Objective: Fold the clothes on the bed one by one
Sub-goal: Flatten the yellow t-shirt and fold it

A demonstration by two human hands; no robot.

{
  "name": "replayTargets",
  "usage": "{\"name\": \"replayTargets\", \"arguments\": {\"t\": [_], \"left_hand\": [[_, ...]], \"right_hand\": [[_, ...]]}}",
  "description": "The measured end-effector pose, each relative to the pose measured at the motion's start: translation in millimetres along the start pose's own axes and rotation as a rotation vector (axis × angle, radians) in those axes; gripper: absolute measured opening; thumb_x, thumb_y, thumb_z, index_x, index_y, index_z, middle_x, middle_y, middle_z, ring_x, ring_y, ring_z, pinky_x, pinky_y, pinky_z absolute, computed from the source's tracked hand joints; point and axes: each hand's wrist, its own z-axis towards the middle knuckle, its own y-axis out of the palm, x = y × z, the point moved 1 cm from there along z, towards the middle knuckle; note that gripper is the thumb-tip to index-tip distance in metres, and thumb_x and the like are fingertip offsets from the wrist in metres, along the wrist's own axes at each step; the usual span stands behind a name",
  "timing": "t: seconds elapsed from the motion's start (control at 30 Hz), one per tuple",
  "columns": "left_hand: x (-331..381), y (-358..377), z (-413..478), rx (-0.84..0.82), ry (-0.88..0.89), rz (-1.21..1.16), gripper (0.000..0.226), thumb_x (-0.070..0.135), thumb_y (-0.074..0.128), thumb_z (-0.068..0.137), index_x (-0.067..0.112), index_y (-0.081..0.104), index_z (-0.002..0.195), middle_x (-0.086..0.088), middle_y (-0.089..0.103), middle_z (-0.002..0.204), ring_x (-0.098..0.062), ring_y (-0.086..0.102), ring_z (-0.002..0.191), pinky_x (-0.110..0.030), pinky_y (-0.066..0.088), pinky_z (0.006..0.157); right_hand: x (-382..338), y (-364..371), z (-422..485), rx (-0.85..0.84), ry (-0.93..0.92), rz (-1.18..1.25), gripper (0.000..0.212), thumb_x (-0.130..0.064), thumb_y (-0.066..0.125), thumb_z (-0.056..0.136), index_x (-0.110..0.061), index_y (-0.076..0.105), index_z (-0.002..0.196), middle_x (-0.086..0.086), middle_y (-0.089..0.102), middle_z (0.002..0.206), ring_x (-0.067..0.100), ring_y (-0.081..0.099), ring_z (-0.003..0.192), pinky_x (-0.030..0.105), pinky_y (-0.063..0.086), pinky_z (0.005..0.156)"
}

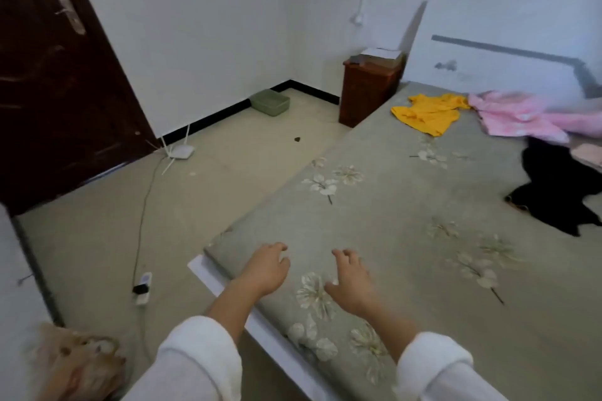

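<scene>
Both hands reach out over the near corner of the bed (407, 205), palms down, and hold nothing. The left hand (265, 270) has its fingers (277, 247) loosely curled and a little spread, hovering at the edge of the flowered sheet; whether the tips touch the cloth cannot be told. The right hand (353, 283) is open with fingers (345, 255) spread and bent, thumb out toward nine o'clock, just above or on the sheet beside a printed flower. Both forearms run up from the bottom of the view toward twelve o'clock, in white sleeves (198, 365) pushed back from the wrists.

The clothes lie well apart from the hands, toward one and two o'clock: a yellow garment (428, 112) crumpled near the far edge of the bed, a pink garment (518, 117) just beside it, and a black garment (557, 185) nearer, at the right edge of the view.
</scene>
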Motion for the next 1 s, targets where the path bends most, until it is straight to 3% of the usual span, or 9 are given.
{"name": "replayTargets", "arguments": {"t": [0.33,1.0], "left_hand": [[-135.9,-139.1,91.4,0.171,-0.070,-0.003,0.043,0.026,0.039,0.099,0.016,0.041,0.140,-0.007,0.039,0.145,-0.024,0.034,0.134,-0.033,0.031,0.110],[-345.1,-387.6,360.6,0.137,0.007,0.080,0.042,0.029,0.037,0.099,0.018,0.042,0.139,-0.004,0.039,0.145,-0.022,0.033,0.133,-0.033,0.033,0.108]], "right_hand": [[-181.4,16.2,165.2,-0.046,-0.203,-0.103,0.069,-0.035,0.052,0.093,-0.021,0.016,0.151,0.006,0.017,0.155,0.028,0.021,0.141,0.045,0.025,0.114],[-442.7,6.0,480.2,0.020,-0.090,-0.100,0.066,-0.036,0.051,0.092,-0.018,0.020,0.148,0.007,0.023,0.151,0.028,0.027,0.136,0.042,0.031,0.110]]}}
